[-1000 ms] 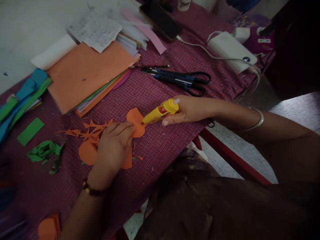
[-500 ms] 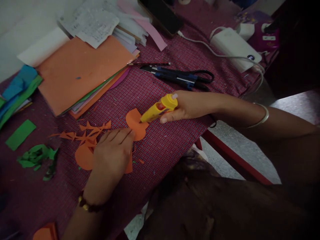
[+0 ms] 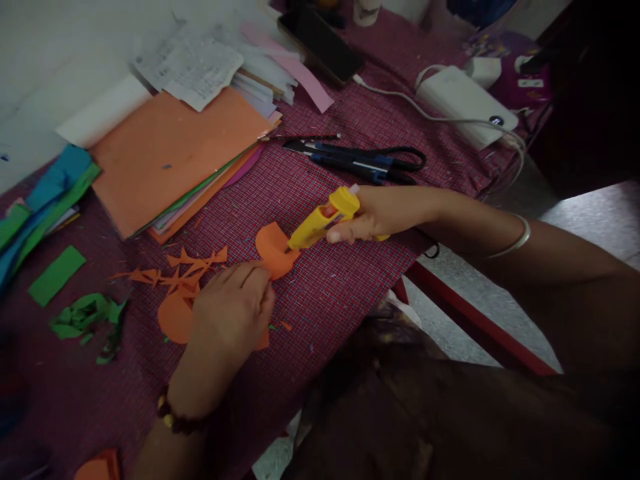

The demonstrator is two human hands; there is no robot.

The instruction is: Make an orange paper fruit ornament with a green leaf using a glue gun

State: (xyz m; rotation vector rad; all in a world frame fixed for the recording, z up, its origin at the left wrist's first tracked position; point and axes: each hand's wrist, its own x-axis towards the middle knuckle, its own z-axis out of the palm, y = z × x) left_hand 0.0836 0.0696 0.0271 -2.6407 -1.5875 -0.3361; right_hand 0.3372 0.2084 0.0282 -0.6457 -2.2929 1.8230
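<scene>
My right hand (image 3: 367,217) is closed around a yellow hot glue gun (image 3: 320,220). Its dark nozzle points down to the left and meets, or nearly meets, an orange paper cutout (image 3: 274,247) with rounded edges. The fingertips of my left hand (image 3: 233,303) are closed on the near edge of this cutout; the thumb is mostly hidden. Beside and partly under the left hand lie another rounded orange paper piece (image 3: 174,317) and jagged orange scraps (image 3: 193,267).
Coloured paper sheets (image 3: 175,153) are stacked at the upper left. Scissors (image 3: 357,160) and a pencil (image 3: 305,137) lie beyond the glue gun. Green scraps (image 3: 85,317) lie left. A phone (image 3: 320,43), cable and white power bank (image 3: 465,103) sit farther back.
The whole view has shifted slightly, so things appear a little lower. The glue gun's nozzle has moved slightly along the cutout toward its right edge. Both hands keep their hold.
</scene>
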